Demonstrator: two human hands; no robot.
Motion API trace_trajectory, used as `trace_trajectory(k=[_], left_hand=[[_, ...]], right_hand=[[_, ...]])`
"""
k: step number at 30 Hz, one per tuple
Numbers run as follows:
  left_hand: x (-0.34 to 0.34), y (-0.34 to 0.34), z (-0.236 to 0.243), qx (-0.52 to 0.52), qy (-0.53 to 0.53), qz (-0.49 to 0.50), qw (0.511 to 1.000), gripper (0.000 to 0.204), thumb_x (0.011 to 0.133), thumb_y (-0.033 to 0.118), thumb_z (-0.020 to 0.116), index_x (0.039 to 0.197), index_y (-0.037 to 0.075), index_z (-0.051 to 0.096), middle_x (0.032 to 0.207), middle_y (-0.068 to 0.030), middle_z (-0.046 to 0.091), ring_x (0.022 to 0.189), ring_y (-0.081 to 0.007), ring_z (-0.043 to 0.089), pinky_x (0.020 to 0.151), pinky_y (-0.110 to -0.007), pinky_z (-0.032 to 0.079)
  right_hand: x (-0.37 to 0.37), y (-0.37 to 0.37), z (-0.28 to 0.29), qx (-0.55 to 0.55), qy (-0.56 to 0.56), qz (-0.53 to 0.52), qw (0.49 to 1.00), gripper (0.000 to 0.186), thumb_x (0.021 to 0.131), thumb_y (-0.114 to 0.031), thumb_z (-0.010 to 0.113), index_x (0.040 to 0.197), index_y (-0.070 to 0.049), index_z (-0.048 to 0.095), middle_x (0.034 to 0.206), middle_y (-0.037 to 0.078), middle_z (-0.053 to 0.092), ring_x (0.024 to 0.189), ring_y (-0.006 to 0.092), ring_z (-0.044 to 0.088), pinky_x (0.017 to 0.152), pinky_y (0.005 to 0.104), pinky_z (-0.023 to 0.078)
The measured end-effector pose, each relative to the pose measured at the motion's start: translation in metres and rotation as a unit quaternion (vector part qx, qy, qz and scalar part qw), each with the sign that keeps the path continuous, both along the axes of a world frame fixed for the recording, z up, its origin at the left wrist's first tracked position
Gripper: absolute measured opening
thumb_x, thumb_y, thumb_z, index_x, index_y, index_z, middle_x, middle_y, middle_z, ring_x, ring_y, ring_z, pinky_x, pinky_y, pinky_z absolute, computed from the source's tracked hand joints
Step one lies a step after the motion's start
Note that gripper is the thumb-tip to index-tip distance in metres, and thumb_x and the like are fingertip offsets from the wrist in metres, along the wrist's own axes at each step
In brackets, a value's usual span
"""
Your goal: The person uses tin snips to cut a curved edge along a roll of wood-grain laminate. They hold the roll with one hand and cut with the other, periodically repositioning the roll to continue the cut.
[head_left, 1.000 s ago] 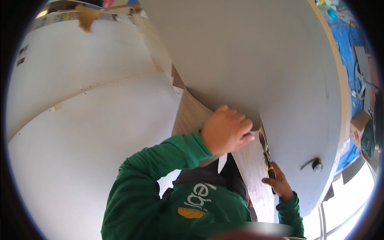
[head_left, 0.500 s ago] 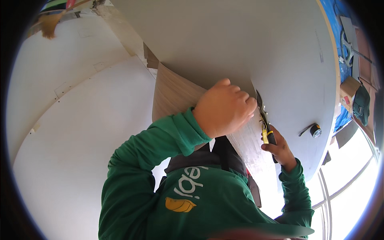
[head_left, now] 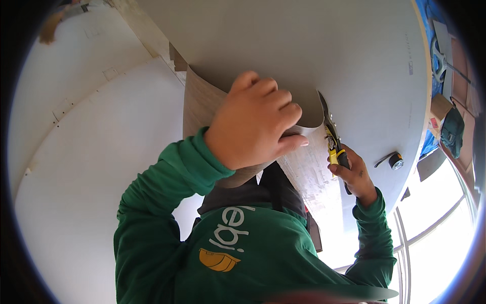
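My right hand [head_left: 357, 172] grips a pair of tin snips [head_left: 333, 144] with yellow and black handles. Their dark blades meet the large grey sheet [head_left: 304, 45] at the end of a slit. Left of the slit, a cut flap [head_left: 202, 101] curls down and shows a wood-grain face. My left hand [head_left: 258, 119] is closed over the flap's edge, its curled fingers above and its thumb below. The palm and part of the edge are hidden beneath it.
A small tape measure [head_left: 396, 161] lies on the sheet to the right. Large white panels [head_left: 86, 177] fill the left side. Beyond the sheet's right edge are blue plastic [head_left: 430, 147], a cardboard box [head_left: 441, 107], a dark green cloth item [head_left: 452, 133] and a hand saw [head_left: 439, 58].
My left hand has moved left and away from the snips, and its thumb now shows. More of the flap's curled edge is visible beside the blades. The right hand still holds the snips.
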State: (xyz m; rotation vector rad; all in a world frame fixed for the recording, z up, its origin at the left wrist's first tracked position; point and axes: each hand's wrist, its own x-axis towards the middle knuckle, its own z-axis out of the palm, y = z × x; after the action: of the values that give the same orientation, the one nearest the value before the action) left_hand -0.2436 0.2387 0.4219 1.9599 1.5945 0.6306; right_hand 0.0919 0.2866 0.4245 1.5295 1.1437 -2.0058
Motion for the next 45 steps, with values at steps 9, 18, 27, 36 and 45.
trace_trajectory(k=[9,18,27,36,45], left_hand=[[-0.081,0.039,-0.052,0.034,-0.034,0.102,0.994,0.04,0.086,0.05,0.082,0.096,0.013,0.073,0.102,-0.0068,0.07,0.104,-0.03,0.065,0.103,-0.049,0.042],[-0.158,0.101,-0.129,0.18,0.221,0.226,0.932,0.054,0.102,0.039,0.062,0.139,0.0,0.06,0.146,-0.0231,0.058,0.134,-0.0423,0.052,0.115,-0.053,0.038],[-0.153,0.095,-0.148,0.16,0.26,0.227,0.925,0.06,0.104,0.045,0.057,0.144,-0.001,0.057,0.15,-0.0206,0.055,0.139,-0.0406,0.049,0.119,-0.055,0.032],[-0.153,0.094,-0.145,0.149,0.263,0.221,0.927,0.063,0.104,0.046,0.056,0.145,-0.002,0.056,0.151,-0.0218,0.054,0.141,-0.0397,0.047,0.122,-0.053,0.03],[-0.15,0.091,-0.141,0.123,0.275,0.223,0.927,0.064,0.105,0.046,0.056,0.147,-0.002,0.054,0.153,-0.0221,0.052,0.143,-0.0405,0.045,0.123,-0.053,0.03]], right_hand=[[-0.001,-0.002,-0.016,0.06,0.049,0.01,0.997,0.073,0.099,-0.062,0.063,0.128,0.004,0.059,0.103,0.01,0.065,0.095,0.02,0.065,0.086,0.0349,0.052],[-0.014,0.014,-0.004,0.006,-0.038,0.079,0.996,0.06,0.097,-0.038,0.065,0.14,0.003,0.052,0.113,0.012,0.062,0.108,0.0214,0.059,0.099,0.0362,0.045],[-0.017,0.012,-0.015,-0.019,0.01,0.035,0.999,0.057,0.086,-0.024,0.06,0.136,0.002,0.054,0.111,0.012,0.063,0.108,0.0217,0.059,0.095,0.0366,0.045],[-0.022,0.017,-0.011,0.03,0.005,0.057,0.998,0.055,0.095,-0.043,0.07,0.122,0.003,0.06,0.098,0.009,0.061,0.087,0.016,0.056,0.083,0.0321,0.046],[-0.015,0.004,-0.015,0.064,0.044,0.025,0.997,0.07,0.1,-0.061,0.062,0.118,0.006,0.061,0.092,0.01,0.067,0.087,0.0172,0.062,0.078,0.0333,0.049]])
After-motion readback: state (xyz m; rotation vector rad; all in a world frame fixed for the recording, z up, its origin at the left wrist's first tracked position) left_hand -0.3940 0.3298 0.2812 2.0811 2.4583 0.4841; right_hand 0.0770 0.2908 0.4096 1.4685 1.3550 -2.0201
